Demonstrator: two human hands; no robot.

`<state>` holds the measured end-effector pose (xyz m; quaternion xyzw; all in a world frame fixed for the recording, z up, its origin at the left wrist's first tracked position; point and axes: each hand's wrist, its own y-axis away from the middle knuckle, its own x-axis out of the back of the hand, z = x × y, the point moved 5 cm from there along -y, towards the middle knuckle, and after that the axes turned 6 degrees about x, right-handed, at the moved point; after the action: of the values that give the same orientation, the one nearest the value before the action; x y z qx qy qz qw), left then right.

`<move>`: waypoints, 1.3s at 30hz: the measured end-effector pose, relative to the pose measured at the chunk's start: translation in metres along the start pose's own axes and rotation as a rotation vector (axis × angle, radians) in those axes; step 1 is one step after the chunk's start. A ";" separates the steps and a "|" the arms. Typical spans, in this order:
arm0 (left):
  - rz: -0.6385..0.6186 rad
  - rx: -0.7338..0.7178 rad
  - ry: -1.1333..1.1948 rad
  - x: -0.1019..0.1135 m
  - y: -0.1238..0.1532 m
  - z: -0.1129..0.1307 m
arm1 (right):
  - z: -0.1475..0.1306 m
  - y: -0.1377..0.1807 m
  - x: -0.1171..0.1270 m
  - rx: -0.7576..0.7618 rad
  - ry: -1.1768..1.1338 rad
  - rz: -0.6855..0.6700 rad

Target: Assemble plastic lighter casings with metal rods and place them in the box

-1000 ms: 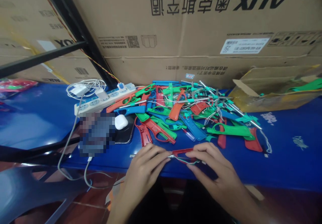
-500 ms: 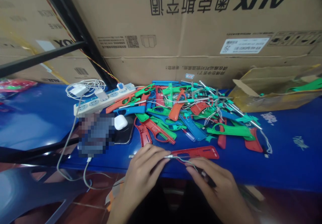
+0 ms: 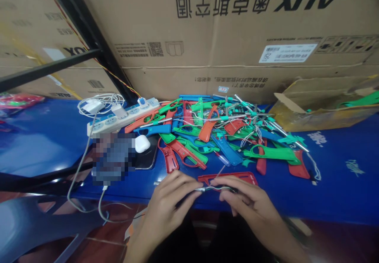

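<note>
Both my hands work at the near edge of a blue table (image 3: 331, 184). My left hand (image 3: 168, 204) pinches the metal end of a small wired part (image 3: 211, 188). My right hand (image 3: 248, 204) is closed on the other end of the same wired part. Its thin wires run between my fingertips. A red plastic shell (image 3: 239, 175) lies flat on the table just beyond my fingers. Behind it sits a heap of red, green and blue plastic shells (image 3: 225, 137) mixed with metal rods and wires.
A white power strip (image 3: 118, 121) with plugged chargers and cables lies at the left. A white earbud case (image 3: 142, 143) rests on a dark phone. An open cardboard box (image 3: 319, 105) stands at the right. Large cartons (image 3: 237, 38) and a black metal frame (image 3: 89, 30) back the table.
The red shell, first between my fingers, now lies on the table. My right hand dipped toward me, then rose again to the wired part. My left hand kept its pinch.
</note>
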<state>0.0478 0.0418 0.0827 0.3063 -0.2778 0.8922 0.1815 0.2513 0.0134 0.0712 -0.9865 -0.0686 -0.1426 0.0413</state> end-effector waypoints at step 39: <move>-0.209 -0.005 -0.133 0.001 -0.016 0.016 | -0.019 -0.006 0.013 0.557 0.713 -0.096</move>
<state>0.0620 0.0451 0.1000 0.3915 -0.2580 0.8455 0.2554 0.2575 0.0187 0.0939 -0.8228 -0.1315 -0.4511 0.3197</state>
